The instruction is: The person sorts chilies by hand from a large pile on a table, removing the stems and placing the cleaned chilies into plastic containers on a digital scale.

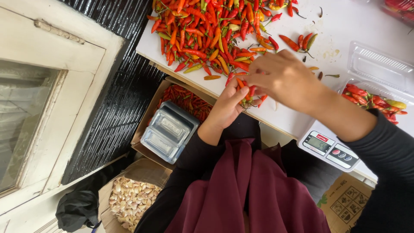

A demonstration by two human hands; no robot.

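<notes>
A big heap of red, orange and green chilli peppers lies on the white table. My left hand is at the table's near edge, closed around a small bunch of chillies. My right hand hovers just above that bunch, fingers pinched at the stems; what it pinches is hidden. A clear plastic tray holding several chillies rests on a white kitchen scale at the right.
A few loose chillies lie near an open clear lid. Below the table stand a cardboard box of chillies with stacked clear containers, and a box of garlic cloves. A white door frame fills the left.
</notes>
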